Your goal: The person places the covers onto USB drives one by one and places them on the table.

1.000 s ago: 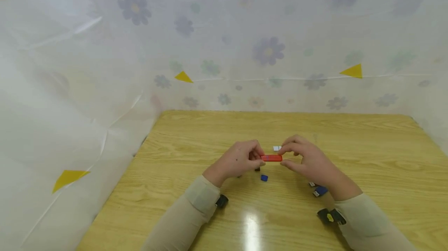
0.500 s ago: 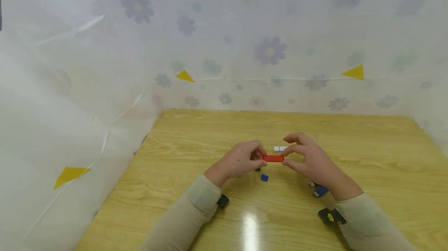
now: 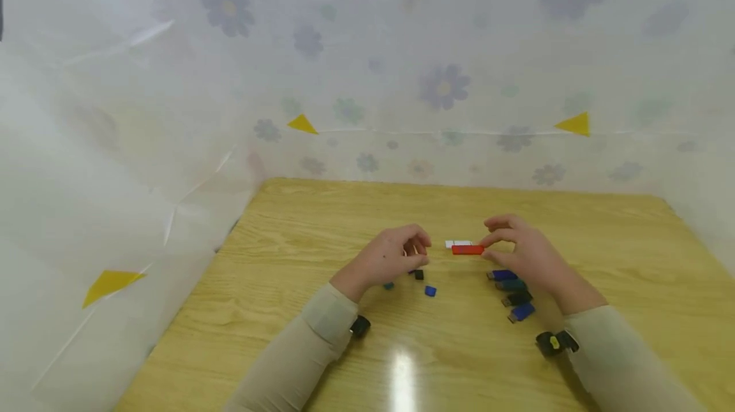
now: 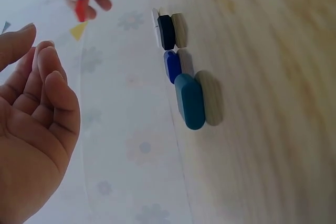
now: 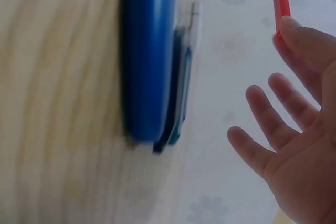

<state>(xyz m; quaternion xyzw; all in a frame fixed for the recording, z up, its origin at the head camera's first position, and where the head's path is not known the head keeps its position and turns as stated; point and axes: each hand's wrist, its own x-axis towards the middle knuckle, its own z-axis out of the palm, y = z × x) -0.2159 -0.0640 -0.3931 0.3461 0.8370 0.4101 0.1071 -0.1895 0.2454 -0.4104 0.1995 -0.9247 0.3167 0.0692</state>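
Observation:
Between thumb and forefinger, my right hand [image 3: 531,259] pinches one end of a capped red USB stick [image 3: 467,250], held above the table. The same red stick [image 5: 281,1] points away from the fingertips in the right wrist view. My left hand [image 3: 386,259] hovers apart from it, fingers loosely curled around nothing; the left wrist view shows the bare palm [image 4: 31,140]. Behind the red stick lies a white USB stick [image 3: 457,243] with its cap on. Below my right hand, several uncapped USB sticks lie in a row, among them a teal one [image 3: 510,285] and a blue one [image 3: 521,313].
Small loose caps lie on the wooden table [image 3: 321,220] near my left hand: a black cap [image 3: 419,275], a blue cap [image 3: 430,291], a teal cap [image 4: 191,103] and another blue cap [image 4: 171,66]. A flowered sheet [image 3: 367,80] hangs behind the table.
The left hand has let go of the red USB stick. My right hand has carried it to the right and slightly away, and the row of uncapped sticks has come into fuller view.

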